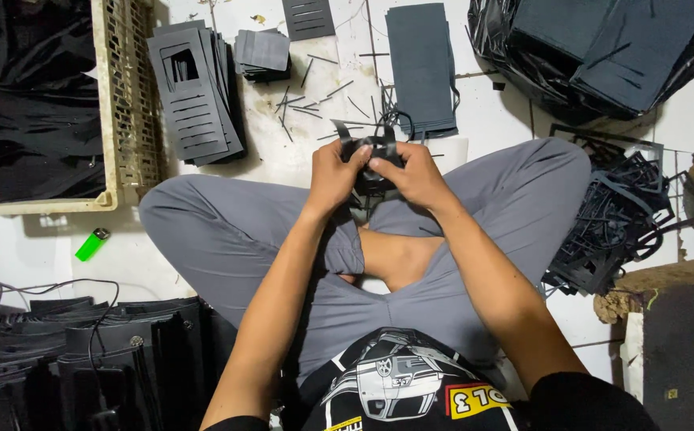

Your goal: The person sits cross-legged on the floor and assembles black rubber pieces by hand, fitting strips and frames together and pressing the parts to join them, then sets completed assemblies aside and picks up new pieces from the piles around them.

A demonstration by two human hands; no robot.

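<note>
Far left: beige crate [128, 96] full of black material, sitting on the white floor [36, 247]. Green lighter [92, 244] on the floor just below the crate's corner. Bottom left: black folded pieces [116, 351] standing in a row, with a thin cable [36, 287] looped over them.

Next right, top: stack of dark grey die-cut sheets [195, 92] with slots and a window punched out, leaning against the crate's side. Small grey stack [262, 53] just beside it. Thin black strips [307, 104] scattered on the floor between.

Centre: person sits cross-legged in grey trousers [227, 231]. Both hands meet above the crossed legs, touching each other. Left hand [335, 175] and right hand [415, 175] both pinch one black cut-out piece [367, 152]; thumbs on top, fingers curled under. The piece sticks up between the hands and hangs down below them. Its exact shape is unclear.

Just beyond the hands: long grey sheet stack [421, 68], flat on the floor.

Right: black bag [602, 56] top right holding large dark sheets. Below it, a tangled pile of black offcuts [610, 231] by the right knee. Far right edge: brown object, blurred, can't identify.
</note>
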